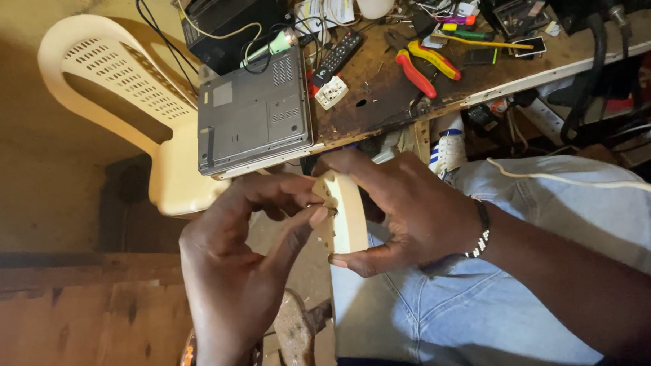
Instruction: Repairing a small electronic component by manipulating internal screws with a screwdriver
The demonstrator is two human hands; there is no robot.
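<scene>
Cream plastic chair (120, 89) beside a cluttered, scorched wooden workbench (387, 94).

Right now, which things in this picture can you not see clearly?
- Cream plastic piece: its front face, covered by the left hand and right hand, head view.
- White cable: cut off by the right edge.
- Small parts on the workbench: too small to tell.

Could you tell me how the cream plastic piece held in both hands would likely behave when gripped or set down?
The cream plastic piece looks like a thin rigid moulding, so probably stiff and light. The right hand spans it easily. Its narrow edge suggests it would tip flat if stood upright.
</scene>
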